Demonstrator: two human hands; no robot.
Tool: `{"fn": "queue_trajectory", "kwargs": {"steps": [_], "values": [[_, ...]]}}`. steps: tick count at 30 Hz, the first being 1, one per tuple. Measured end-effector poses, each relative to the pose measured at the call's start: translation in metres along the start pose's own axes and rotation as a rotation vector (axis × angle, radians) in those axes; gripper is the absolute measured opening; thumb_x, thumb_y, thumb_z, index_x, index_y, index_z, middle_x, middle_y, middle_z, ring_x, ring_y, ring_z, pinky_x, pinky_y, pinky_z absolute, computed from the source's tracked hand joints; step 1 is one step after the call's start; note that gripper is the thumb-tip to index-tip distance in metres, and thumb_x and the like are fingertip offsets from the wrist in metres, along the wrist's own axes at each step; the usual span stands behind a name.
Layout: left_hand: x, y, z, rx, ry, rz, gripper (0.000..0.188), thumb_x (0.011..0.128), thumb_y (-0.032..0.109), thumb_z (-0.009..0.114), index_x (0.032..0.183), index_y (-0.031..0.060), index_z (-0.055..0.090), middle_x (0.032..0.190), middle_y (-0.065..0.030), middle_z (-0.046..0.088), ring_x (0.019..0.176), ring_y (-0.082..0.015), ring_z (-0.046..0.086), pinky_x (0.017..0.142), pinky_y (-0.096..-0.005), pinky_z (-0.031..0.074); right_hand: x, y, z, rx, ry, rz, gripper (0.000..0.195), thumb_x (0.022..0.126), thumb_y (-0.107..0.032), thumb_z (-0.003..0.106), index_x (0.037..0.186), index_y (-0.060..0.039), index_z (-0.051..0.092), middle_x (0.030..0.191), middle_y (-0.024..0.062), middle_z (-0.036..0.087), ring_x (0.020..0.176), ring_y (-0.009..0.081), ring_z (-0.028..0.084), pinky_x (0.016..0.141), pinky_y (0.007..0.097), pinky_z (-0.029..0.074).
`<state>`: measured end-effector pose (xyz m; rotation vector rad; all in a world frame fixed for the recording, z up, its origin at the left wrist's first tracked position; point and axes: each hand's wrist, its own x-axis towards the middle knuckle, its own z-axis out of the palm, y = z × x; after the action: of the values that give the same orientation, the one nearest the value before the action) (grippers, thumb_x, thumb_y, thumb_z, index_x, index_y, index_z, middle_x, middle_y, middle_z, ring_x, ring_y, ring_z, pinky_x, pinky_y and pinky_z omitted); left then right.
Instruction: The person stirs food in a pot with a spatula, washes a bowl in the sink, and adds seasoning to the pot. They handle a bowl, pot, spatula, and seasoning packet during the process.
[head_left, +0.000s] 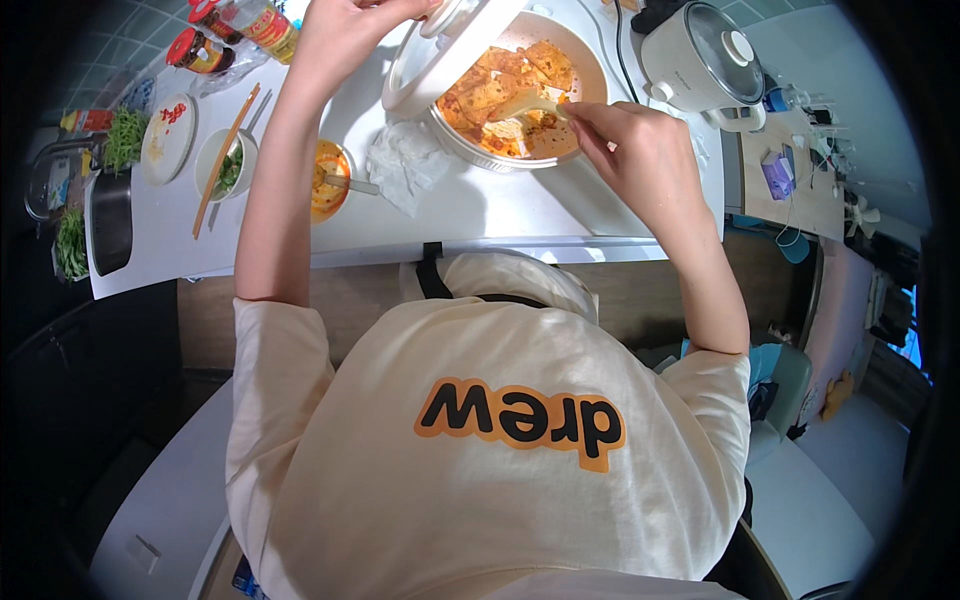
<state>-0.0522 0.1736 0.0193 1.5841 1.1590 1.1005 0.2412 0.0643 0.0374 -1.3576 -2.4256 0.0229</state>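
At the top of the view, my left hand (360, 30) grips the knob of a pale-rimmed glass lid (450, 64), which is tilted over the left side of a round white pan (594, 64). Flat orange pieces of food (487, 86) lie in red, oily sauce inside the pan. My right hand (626, 146) holds a pale spoon or small spatula (525, 103) by its handle, its head down among the food. A crumpled white tissue (409, 165) lies left of the pan. Beside my left forearm is a sauce-stained bowl (330, 196) with a spoon (356, 184) in it.
Wooden chopsticks (225, 161) rest across a white bowl (244, 172) of chopped greens, beside a white plate (184, 142) with red bits. Red-capped jars (199, 52) and an oil bottle (270, 30) stand back left. A lidded electric cooker (675, 67) and black cord (622, 56) are right of the pan.
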Motion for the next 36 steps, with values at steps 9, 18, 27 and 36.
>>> {"fn": "queue_trajectory", "kwargs": {"steps": [9, 18, 27, 36], "values": [[-0.002, 0.0, -0.004, 0.031, 0.016, -0.004, 0.015, 0.084, 0.009, 0.07, 0.09, -0.0041, 0.075, 0.08, -0.0059, 0.072, 0.074, -0.01, 0.065, 0.069, -0.0233, 0.051, -0.004, 0.008, -0.025, 0.082, -0.008, 0.064, 0.015, 0.081, -0.016, 0.071, 0.092, -0.0061, 0.075, 0.061, 0.0106, 0.065, 0.056, 0.0275, 0.065, 0.058, 0.0366, 0.054], [-0.003, 0.01, 0.001, 0.038, 0.01, 0.014, 0.015, 0.083, 0.01, 0.07, 0.09, -0.0034, 0.075, 0.079, -0.0052, 0.072, 0.072, -0.009, 0.064, 0.067, -0.0233, 0.05, 0.0, 0.012, -0.027, -0.018, -0.036, 0.053, 0.011, 0.079, -0.015, 0.07, 0.085, -0.0066, 0.075, 0.061, 0.0106, 0.065, 0.057, 0.0271, 0.066, 0.058, 0.0364, 0.054], [0.004, -0.008, -0.006, 0.178, -0.01, 0.054, 0.037, 0.084, 0.029, 0.076, 0.106, -0.0004, 0.075, 0.091, -0.0085, 0.074, 0.091, -0.0122, 0.067, 0.084, -0.0259, 0.05, 0.001, -0.003, -0.008, 0.057, -0.006, 0.037, 0.012, 0.082, -0.016, 0.07, 0.085, -0.0047, 0.074, 0.062, 0.0141, 0.064, 0.057, 0.0294, 0.066, 0.056, 0.0384, 0.054], [0.007, -0.009, -0.002, 0.136, -0.044, 0.055, 0.034, 0.084, 0.026, 0.077, 0.105, -0.001, 0.075, 0.093, -0.0097, 0.074, 0.09, -0.0132, 0.068, 0.086, -0.0264, 0.05, 0.007, 0.015, 0.01, 0.078, -0.016, 0.04, 0.014, 0.082, -0.018, 0.07, 0.088, -0.0061, 0.075, 0.068, 0.0132, 0.068, 0.059, 0.029, 0.066, 0.059, 0.0381, 0.054]]}}
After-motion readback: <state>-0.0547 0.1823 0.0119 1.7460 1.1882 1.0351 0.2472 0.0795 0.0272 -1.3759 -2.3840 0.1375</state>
